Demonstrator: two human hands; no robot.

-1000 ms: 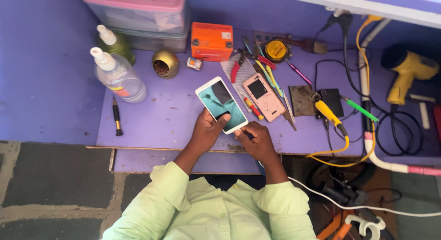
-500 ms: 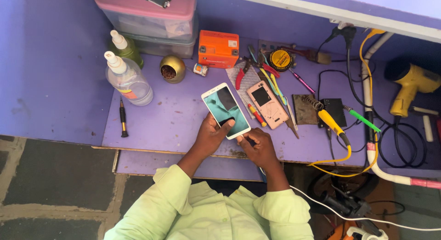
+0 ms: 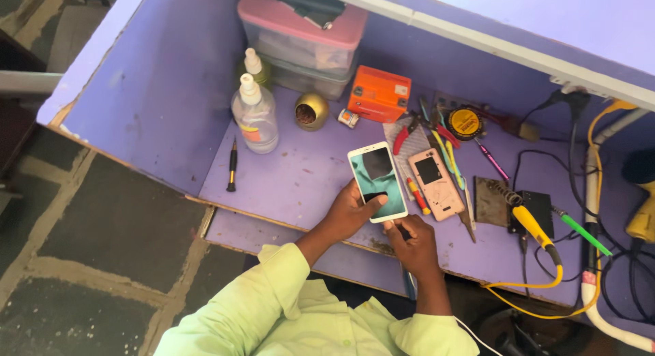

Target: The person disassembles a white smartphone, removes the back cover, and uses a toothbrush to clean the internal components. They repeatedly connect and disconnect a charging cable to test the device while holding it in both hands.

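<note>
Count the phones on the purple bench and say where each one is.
2. A white phone is gripped by the left hand, with the right hand at its lower end. A pink phone lies just right of it. Clutter may hide others.

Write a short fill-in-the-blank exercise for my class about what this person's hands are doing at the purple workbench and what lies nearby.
1. The left hand holds a white ____ at its lower edge.
2. The right hand grips a thin tool at the phone's ____ edge.
3. Right of the white phone lies a smaller ____ phone.
4. The box near the back wall is ____.

Missing words: phone; bottom; pink; orange
</note>
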